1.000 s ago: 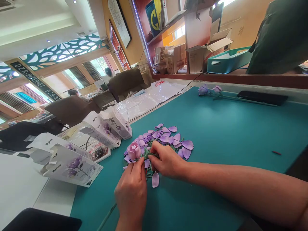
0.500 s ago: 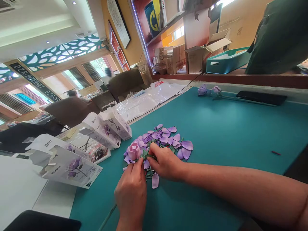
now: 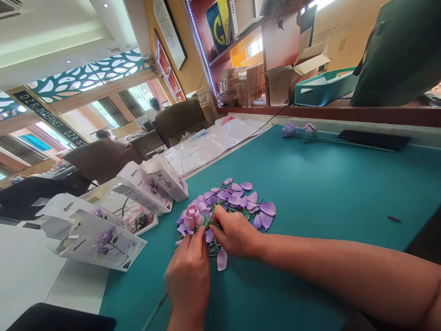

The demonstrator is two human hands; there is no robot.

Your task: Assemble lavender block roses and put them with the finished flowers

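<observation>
My left hand point(image 3: 189, 276) is closed around the green stem point(image 3: 155, 311) of an artificial flower, and the stem's lower end sticks out below the wrist. A pink rose head point(image 3: 193, 216) shows just above my left fingertips. My right hand point(image 3: 237, 232) pinches a dark green leaf piece point(image 3: 214, 224) close against the stem, right beside the left fingertips. Exactly where leaf and stem meet is hidden by the fingers. Under and behind both hands lies a pile of loose purple petals point(image 3: 236, 200) mixed with green parts. One pale petal point(image 3: 222, 259) lies nearer me.
Opened white flower boxes point(image 3: 103, 243) stand at the left. Two finished-looking purple flowers point(image 3: 289, 130) lie at the back of the green mat point(image 3: 327, 193), beside a black phone point(image 3: 374, 139). A small dark red stick point(image 3: 394, 219) is at the right. A black object point(image 3: 58, 318) sits at lower left.
Hardly anything differs. My right fingers have shifted very slightly at the leaf piece; both hands keep their hold.
</observation>
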